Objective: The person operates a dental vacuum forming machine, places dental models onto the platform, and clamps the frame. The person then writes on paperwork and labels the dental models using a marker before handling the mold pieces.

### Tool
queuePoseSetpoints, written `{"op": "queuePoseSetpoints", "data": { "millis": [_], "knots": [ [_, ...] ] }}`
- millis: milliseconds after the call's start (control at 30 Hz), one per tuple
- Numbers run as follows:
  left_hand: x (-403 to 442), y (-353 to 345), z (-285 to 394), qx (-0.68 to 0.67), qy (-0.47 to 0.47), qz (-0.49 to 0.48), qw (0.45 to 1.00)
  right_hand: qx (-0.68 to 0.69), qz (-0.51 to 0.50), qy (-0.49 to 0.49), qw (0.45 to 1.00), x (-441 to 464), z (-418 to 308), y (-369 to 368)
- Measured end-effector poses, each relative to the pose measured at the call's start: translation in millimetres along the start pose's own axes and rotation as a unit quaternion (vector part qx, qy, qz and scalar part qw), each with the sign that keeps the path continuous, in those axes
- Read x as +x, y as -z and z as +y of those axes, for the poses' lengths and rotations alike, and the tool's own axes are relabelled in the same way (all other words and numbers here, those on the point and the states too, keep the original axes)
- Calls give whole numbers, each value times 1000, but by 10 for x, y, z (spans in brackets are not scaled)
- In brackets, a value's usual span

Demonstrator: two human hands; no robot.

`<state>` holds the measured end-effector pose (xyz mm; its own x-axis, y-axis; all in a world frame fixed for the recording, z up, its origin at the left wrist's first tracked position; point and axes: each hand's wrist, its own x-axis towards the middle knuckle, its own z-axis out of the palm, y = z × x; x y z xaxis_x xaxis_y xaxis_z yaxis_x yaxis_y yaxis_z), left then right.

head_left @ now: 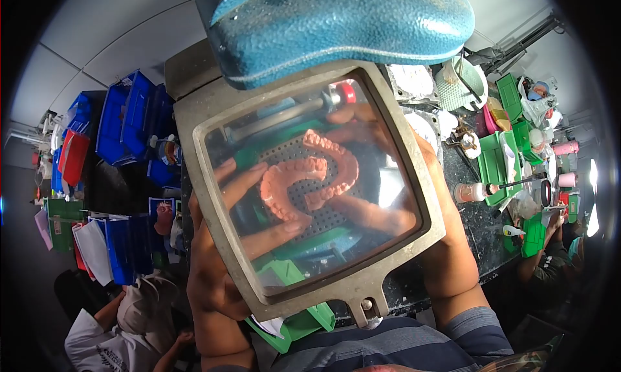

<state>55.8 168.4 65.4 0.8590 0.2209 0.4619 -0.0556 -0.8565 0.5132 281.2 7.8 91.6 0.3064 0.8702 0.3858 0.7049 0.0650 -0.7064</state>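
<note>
Two pink horseshoe-shaped dentures show through the clear window [388, 178] of a metal-framed shield. The left denture [275, 187] is between the fingers and thumb of my left hand [259, 242], which reaches in from the left side. My right hand [378, 213] comes round the right edge, its thumb against the lower end of the right denture [349, 168] and its fingers above. The open sides of the two arches overlap, one turned against the other. Behind them is a perforated grey plate [317, 226]. Glare and blur on the window hide parts of the right fingers.
A teal machine housing [343, 32] juts over the shield's metal frame [194, 142]. Blue bins [126, 123] stand at left, green bins [498, 158] at right. A green tray [307, 330] lies below the shield. One person [119, 327] sits lower left; another [550, 262] is at far right.
</note>
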Motion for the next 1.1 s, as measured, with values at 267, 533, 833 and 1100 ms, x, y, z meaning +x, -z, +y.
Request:
{"op": "queuePoseSetpoints", "data": {
  "millis": [267, 533, 833, 1100],
  "knots": [
    [-13, -35, 39, 15, 6, 15, 1000, -10, 9, -14, 1000, 4, -29, -16],
    [26, -60, 72, 37, 8, 17, 999, 22, 4, -10, 1000, -6, -12, 4],
    [-15, -128, 84, -314, 190, 206, 907, 63, -5, -1, 998, 37, 84, 36],
    [-105, -110, -158, -243, 85, 130, 957, 111, 13, -77, 991, 31, -10, -24]
  ]
}}
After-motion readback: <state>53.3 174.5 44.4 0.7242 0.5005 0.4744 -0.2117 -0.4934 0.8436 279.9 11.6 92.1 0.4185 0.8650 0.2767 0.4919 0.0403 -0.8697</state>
